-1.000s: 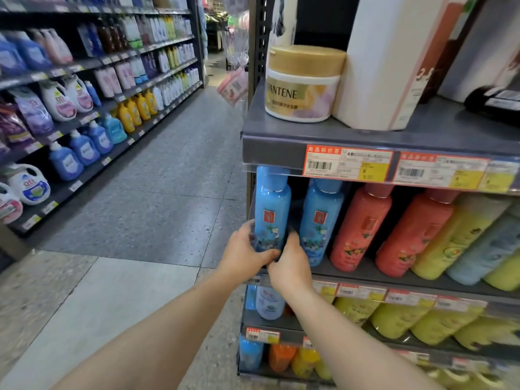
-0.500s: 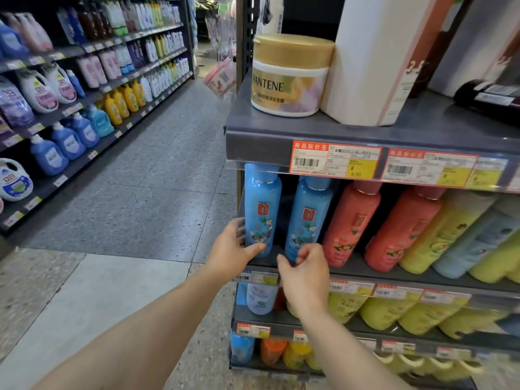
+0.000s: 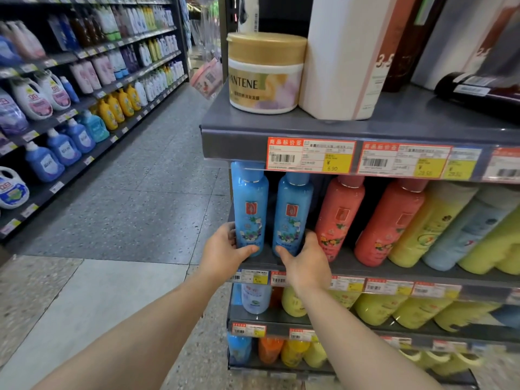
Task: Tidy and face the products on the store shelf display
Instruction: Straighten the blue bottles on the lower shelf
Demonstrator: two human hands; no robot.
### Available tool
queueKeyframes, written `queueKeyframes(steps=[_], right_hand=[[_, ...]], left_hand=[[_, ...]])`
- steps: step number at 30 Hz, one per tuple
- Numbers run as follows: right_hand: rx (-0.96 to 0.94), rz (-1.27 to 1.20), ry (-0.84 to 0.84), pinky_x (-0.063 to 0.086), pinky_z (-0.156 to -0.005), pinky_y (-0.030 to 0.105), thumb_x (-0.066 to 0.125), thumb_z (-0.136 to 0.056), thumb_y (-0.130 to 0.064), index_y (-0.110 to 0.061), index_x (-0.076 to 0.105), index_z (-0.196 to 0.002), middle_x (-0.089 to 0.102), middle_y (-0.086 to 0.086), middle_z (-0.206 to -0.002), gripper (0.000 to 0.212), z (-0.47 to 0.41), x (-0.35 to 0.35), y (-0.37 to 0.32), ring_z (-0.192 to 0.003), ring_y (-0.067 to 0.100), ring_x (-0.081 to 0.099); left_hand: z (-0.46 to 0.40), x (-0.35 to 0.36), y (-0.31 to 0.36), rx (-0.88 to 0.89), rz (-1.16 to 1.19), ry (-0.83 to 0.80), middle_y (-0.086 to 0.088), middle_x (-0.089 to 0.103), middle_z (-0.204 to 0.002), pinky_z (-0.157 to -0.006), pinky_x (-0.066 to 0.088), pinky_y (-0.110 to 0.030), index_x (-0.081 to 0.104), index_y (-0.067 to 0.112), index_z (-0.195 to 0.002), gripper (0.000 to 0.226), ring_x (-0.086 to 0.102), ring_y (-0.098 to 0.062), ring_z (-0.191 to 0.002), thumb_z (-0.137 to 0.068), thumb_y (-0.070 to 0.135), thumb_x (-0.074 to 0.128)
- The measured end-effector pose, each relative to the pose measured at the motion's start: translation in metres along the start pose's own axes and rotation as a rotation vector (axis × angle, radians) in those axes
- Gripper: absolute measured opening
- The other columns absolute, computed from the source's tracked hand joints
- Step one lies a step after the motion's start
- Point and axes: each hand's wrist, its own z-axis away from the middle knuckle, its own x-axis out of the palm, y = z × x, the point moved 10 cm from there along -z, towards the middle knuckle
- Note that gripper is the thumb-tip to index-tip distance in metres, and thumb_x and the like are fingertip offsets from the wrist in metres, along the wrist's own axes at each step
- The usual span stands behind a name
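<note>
Two blue bottles stand upright at the left end of the middle shelf (image 3: 394, 273), labels facing out. My left hand (image 3: 225, 250) grips the base of the left blue bottle (image 3: 250, 204), thumb across its front. My right hand (image 3: 305, 258) grips the base of the right blue bottle (image 3: 292, 212), thumb on its front and fingers round its right side. To their right stand two red bottles (image 3: 339, 218), then yellow and pale blue bottles (image 3: 439, 229), all leaning in the wide-angle view.
On the shelf above sit a gold-lidded Pantene jar (image 3: 264, 73) and a tall white bottle (image 3: 343, 54). Price tags (image 3: 311, 154) line the shelf edges. Lower shelves hold yellow, orange and blue bottles. An aisle floor (image 3: 135, 192) runs left, with detergent shelving (image 3: 56, 114) beyond.
Both hands were together on the left blue bottle; my right hand has shifted right onto the second blue bottle. The two bottles now stand side by side, fronts out.
</note>
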Motion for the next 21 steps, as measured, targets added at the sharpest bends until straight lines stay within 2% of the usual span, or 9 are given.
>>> queueKeyframes(steps=[8,12,15,17,19,21], right_hand=[[-0.065,0.108,-0.061,0.044,-0.071,0.030,0.068,-0.085,-0.040,-0.025,0.046,-0.122,0.066,-0.003,-0.115,0.046,-0.003,0.001,-0.006,-0.105,0.023,0.063],[-0.080,0.100,-0.101,0.048,-0.075,0.031,0.066,-0.086,-0.040,-0.024,0.045,-0.127,0.065,-0.002,-0.119,0.049,0.001,0.001,-0.009,-0.108,0.023,0.062],[-0.091,0.116,-0.137,0.050,-0.083,0.034,0.061,-0.089,-0.042,-0.024,0.038,-0.140,0.059,-0.001,-0.129,0.059,0.013,-0.005,-0.013,-0.116,0.022,0.058],[-0.090,0.168,-0.145,0.047,-0.088,0.033,0.055,-0.092,-0.045,-0.022,0.029,-0.148,0.053,0.001,-0.138,0.066,0.024,-0.015,-0.017,-0.123,0.023,0.053],[-0.131,0.228,-0.140,0.047,-0.091,0.034,0.050,-0.094,-0.048,-0.022,0.026,-0.150,0.050,0.002,-0.141,0.067,0.037,-0.028,-0.027,-0.125,0.023,0.051],[-0.221,0.319,-0.157,0.046,-0.096,0.035,0.044,-0.095,-0.050,-0.022,0.029,-0.148,0.048,0.002,-0.142,0.062,0.053,-0.040,-0.043,-0.127,0.023,0.048]], left_hand=[[0.004,0.001,0.001,-0.005,0.009,0.013,0.007,0.066,-0.108,-0.070,0.051,-0.007,0.052,0.014,-0.127,0.059,0.063,-0.001,-0.094,-0.075,0.009,0.079],[0.012,-0.001,0.010,-0.017,-0.064,0.007,0.012,0.061,-0.116,-0.077,0.047,-0.011,0.051,0.019,-0.127,0.059,0.060,-0.003,-0.103,-0.076,0.017,0.079],[0.024,-0.011,0.020,-0.059,-0.265,0.018,0.009,0.058,-0.121,-0.086,0.047,-0.025,0.047,0.020,-0.131,0.056,0.056,-0.009,-0.104,-0.083,0.035,0.071],[0.032,-0.017,0.025,-0.106,-0.525,-0.014,-0.001,0.056,-0.131,-0.099,0.043,-0.041,0.041,0.019,-0.136,0.063,0.052,-0.021,-0.118,-0.086,0.054,0.057],[0.043,-0.018,0.037,-0.109,-0.800,-0.099,-0.004,0.042,-0.146,-0.111,0.027,-0.050,0.029,0.022,-0.146,0.075,0.034,-0.026,-0.136,-0.087,0.068,0.039],[0.060,-0.015,0.057,-0.052,-0.927,-0.195,-0.004,0.025,-0.156,-0.117,0.013,-0.052,0.023,0.025,-0.149,0.076,0.014,-0.028,-0.145,-0.088,0.070,0.031]])
